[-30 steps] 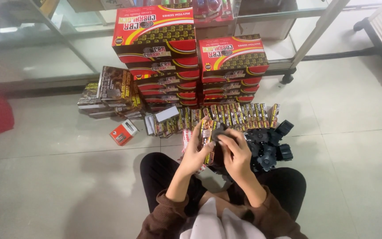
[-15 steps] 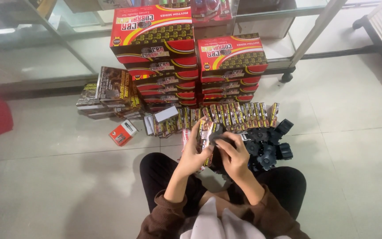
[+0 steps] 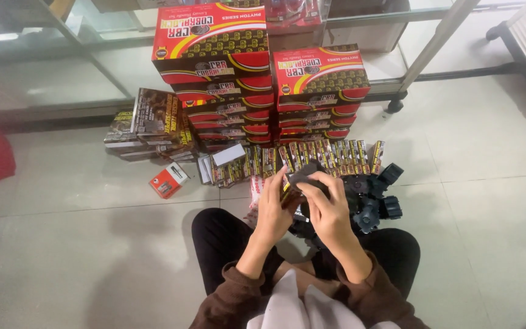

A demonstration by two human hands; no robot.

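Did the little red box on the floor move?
No. The little red box lies left of the row of small packs, below the brown stack, same as before.

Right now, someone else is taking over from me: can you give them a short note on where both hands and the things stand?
Left hand: grip on the small box, holding its side.
Right hand: on the dark part, at the box's open top.
Things: pile of dark parts on the floor to the right; row of small boxes standing ahead; stacks of red cartons behind them; one red-and-white box lying apart to the left.
Done: cannot tell which boxes are filled.
Left: dark part is not fully inside the box; loose parts remain in the pile.
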